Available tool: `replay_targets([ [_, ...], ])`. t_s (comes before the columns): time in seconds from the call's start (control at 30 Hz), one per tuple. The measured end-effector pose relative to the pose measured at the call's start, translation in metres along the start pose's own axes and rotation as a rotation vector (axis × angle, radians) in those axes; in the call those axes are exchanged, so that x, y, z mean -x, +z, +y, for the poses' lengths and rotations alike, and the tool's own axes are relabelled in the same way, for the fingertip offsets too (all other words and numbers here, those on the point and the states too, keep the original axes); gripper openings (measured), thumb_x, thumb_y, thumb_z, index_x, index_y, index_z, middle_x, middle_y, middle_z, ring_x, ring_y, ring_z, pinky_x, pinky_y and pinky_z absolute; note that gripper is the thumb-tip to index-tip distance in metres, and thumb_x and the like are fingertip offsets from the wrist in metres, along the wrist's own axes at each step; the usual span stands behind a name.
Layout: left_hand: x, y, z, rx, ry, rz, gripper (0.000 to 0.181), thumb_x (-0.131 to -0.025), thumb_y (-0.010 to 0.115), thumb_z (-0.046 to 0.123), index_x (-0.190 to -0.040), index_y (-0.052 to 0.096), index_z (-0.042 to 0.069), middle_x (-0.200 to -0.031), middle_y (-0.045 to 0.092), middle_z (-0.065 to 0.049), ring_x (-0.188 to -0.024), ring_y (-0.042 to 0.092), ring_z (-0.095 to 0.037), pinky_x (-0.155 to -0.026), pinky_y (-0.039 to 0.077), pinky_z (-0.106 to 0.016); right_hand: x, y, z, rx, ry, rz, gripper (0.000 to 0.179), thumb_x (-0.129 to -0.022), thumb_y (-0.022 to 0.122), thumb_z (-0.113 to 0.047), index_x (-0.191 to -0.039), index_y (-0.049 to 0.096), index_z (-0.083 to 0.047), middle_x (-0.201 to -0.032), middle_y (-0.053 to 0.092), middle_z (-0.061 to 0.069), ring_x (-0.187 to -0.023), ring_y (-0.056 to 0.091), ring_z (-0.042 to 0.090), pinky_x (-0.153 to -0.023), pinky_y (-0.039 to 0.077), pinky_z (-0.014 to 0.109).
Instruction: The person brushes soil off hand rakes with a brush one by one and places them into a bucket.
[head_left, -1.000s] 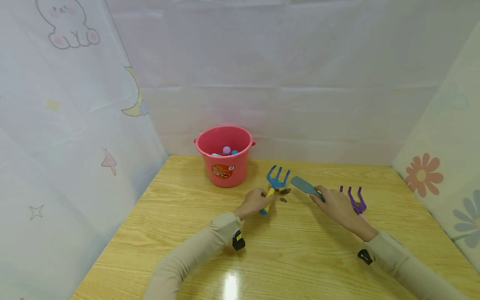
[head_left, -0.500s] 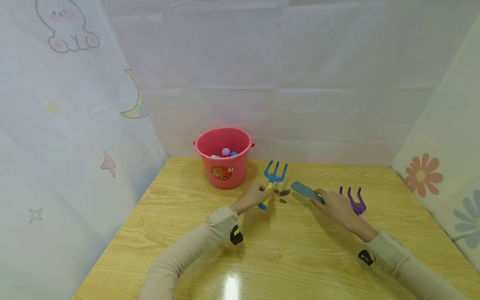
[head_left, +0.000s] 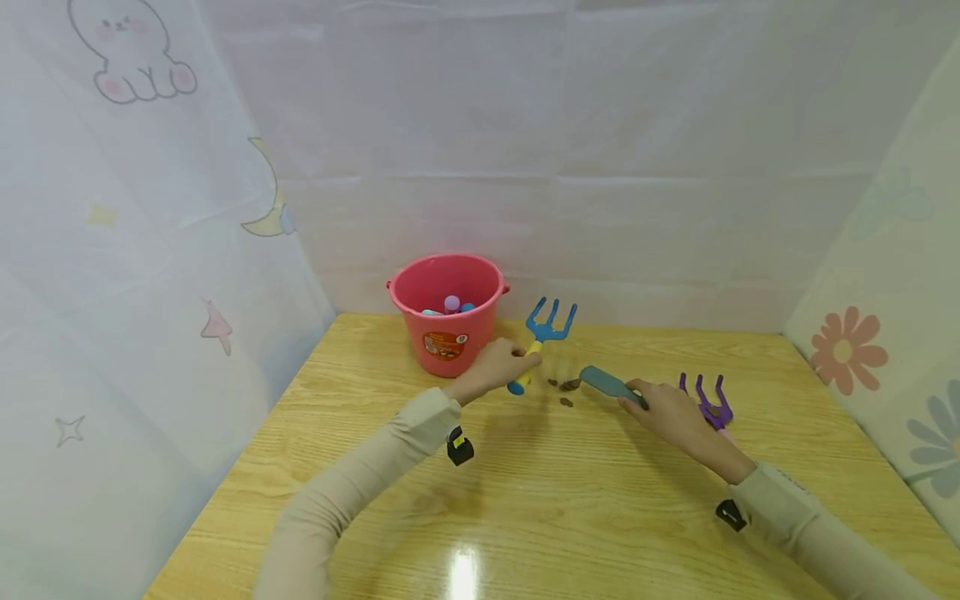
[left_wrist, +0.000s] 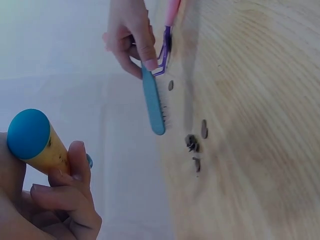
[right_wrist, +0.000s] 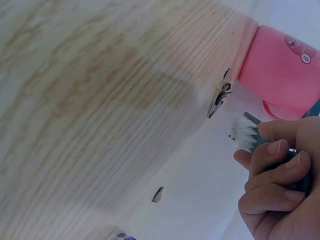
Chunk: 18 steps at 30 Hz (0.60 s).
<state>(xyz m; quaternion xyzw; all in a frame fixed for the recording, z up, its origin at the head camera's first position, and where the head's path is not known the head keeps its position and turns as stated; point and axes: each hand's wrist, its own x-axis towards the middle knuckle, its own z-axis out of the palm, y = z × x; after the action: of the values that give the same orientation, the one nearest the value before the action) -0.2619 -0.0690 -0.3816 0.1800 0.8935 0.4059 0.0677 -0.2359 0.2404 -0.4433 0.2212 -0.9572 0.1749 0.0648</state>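
My left hand (head_left: 491, 367) grips the yellow handle of a small blue hand fork (head_left: 547, 332), its three tines pointing up and away, in front of the bucket's right side. In the left wrist view the handle's blue end (left_wrist: 29, 134) faces the camera. My right hand (head_left: 671, 417) holds a teal brush (head_left: 606, 382), its white bristles (right_wrist: 244, 133) seen in the right wrist view. Several brown bits (head_left: 570, 385) lie on the table by the brush's tip. Dark specks cling to the bristles.
A pink bucket (head_left: 457, 354) with several toys inside stands at the back of the wooden table (head_left: 570, 500). A purple hand fork (head_left: 718, 412) with a pink handle lies beside my right hand. Printed cloth (head_left: 637, 233) hangs behind the table.
My left hand has lifted the blue hand fork away from the brown bits, up and left toward the bucket. The right hand and brush have hardly moved.
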Motion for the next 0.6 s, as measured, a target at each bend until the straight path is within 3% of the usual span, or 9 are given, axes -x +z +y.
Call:
replay_targets([
  [0.2, 0.002, -0.015, 0.013, -0.016, -0.013, -0.014, 0.047, -0.096, 0.058, 0.041, -0.059, 0.045, 0.016, -0.051, 0.038, 0.004, -0.045, 0.032, -0.01, -0.046, 0.023, -0.024, 0.0, -0.001, -0.001, -0.017, -0.007, -0.001, 0.042, -0.098, 0.062, -0.024, -0.123, 0.059, 0.011, -0.051, 0.043, -0.007, -0.038, 0.034, 0.007, -0.038, 0.025, 0.021],
  [0.43, 0.004, -0.025, 0.021, 0.008, -0.035, -0.05, 0.041, -0.096, 0.059, 0.039, -0.064, 0.058, 0.014, -0.053, 0.05, 0.003, -0.047, 0.046, -0.011, -0.046, 0.034, -0.022, 0.0, 0.0, 0.001, -0.024, -0.01, -0.01, 0.043, -0.099, 0.062, -0.024, -0.124, 0.059, 0.01, -0.051, 0.043, -0.007, -0.038, 0.033, 0.006, -0.038, 0.024, 0.02],
  [0.6, 0.006, -0.039, 0.028, 0.053, 0.011, -0.048, 0.045, -0.098, 0.058, 0.036, -0.061, 0.048, 0.012, -0.053, 0.043, 0.0, -0.045, 0.039, -0.012, -0.046, 0.029, -0.023, 0.001, 0.0, 0.001, -0.02, -0.012, 0.0, 0.042, -0.098, 0.063, -0.024, -0.123, 0.06, 0.01, -0.052, 0.044, -0.007, -0.039, 0.034, 0.006, -0.039, 0.024, 0.02],
])
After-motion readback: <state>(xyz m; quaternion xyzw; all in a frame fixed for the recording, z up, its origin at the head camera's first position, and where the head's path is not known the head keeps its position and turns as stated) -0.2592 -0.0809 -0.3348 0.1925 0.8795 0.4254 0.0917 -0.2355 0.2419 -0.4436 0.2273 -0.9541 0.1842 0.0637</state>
